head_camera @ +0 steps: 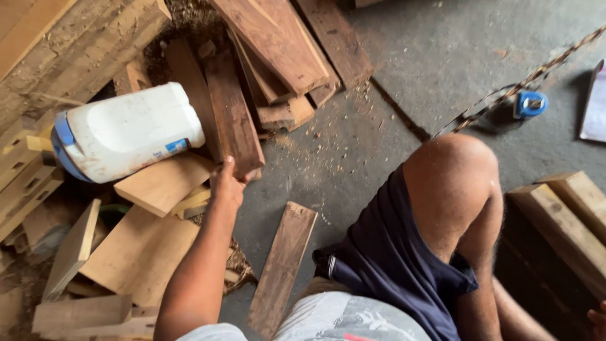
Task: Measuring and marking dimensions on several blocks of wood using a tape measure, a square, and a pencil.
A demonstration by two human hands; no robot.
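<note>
Head camera looks down on a left hand (pixel 227 183) reaching forward to a dark brown plank (pixel 230 107), with the fingers closed around its near end. This plank lies on a heap of wood offcuts, just beside a white plastic jug (pixel 126 132) (it is lying on its side). A narrower plank (pixel 282 268) rests alone on the concrete floor (pixel 404 69), near the bent knee. Only a small part of the right hand (pixel 598 316) shows at the lower right edge; I cannot tell how its fingers stand.
</note>
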